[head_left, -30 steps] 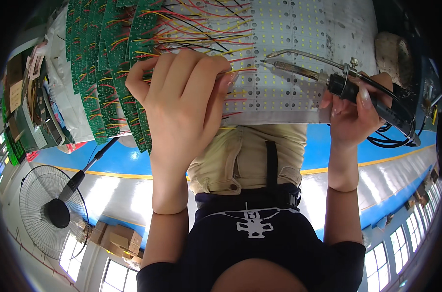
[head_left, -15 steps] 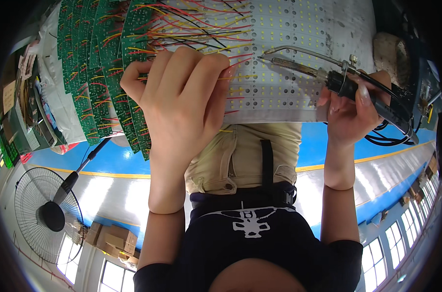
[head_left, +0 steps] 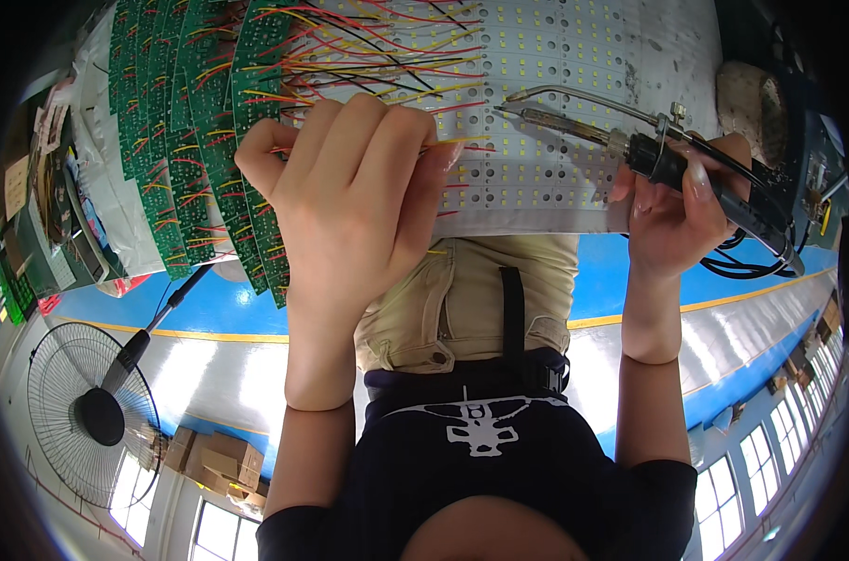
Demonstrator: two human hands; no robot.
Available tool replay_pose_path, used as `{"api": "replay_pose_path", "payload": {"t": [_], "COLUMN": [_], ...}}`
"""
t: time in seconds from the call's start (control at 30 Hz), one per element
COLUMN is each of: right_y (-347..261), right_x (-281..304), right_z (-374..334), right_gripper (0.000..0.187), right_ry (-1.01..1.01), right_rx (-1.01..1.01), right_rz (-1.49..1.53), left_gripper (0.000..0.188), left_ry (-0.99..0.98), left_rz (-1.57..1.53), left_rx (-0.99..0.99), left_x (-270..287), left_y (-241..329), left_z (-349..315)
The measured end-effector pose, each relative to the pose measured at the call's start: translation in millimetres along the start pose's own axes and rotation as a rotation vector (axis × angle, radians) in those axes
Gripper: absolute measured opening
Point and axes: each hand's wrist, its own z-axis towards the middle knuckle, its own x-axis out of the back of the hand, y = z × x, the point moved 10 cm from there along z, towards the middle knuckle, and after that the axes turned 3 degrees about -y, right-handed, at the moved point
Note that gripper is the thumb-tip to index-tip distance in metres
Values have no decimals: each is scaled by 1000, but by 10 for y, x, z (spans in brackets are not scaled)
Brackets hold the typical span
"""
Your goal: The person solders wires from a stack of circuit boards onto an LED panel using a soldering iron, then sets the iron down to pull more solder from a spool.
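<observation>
Left hand (head_left: 345, 201) pinches yellow wire (head_left: 468, 140) near table (head_left: 555, 223) front edge, presumably steadying it; right hand (head_left: 679, 220) grips soldering iron (head_left: 645, 155), tip apart.

Left grip (head_left: 349, 192) curled, knuckles upward, right grip (head_left: 677, 220) clenched, well apart

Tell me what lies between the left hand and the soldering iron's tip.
In the head view, red and yellow wire ends lie between the left hand and the soldering iron's tip, over a white board dotted with small squares.
</observation>
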Motion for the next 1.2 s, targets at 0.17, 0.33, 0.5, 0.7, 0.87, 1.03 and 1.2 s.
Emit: {"api": "replay_pose_path", "payload": {"t": [0.17,0.33,0.5,0.7,0.87,1.03,1.2], "right_y": [-21,-8,-46,-7,15,4,-14], "right_x": [-55,-30,-73,-39,-15,-39,-76], "right_z": [12,13,28,16,3,19,28], "right_gripper": [15,13,13,13,13,13,12], "right_ry": [-22,-1,-38,-31,41,12,-5], "right_rx": [10,1,37,19,-38,-25,-15], "right_rz": [15,8,4,21,-21,-15,-1], "left_gripper": [12,10,12,14,8,14,16], "left_ry": [35,8,-13,58,59,96,78], "left_rz": [-3,35,43,-45,-46,-114,-127], "left_rx": [-24,-28,38,44,-34,-40,-51], "left_x": [16,-41,-27,14,-13,19,-20], "left_y": [-7,17,-22,-53,-1,0,-3], "left_z": [-21,-12,-23,-32,-9,5,15]}}
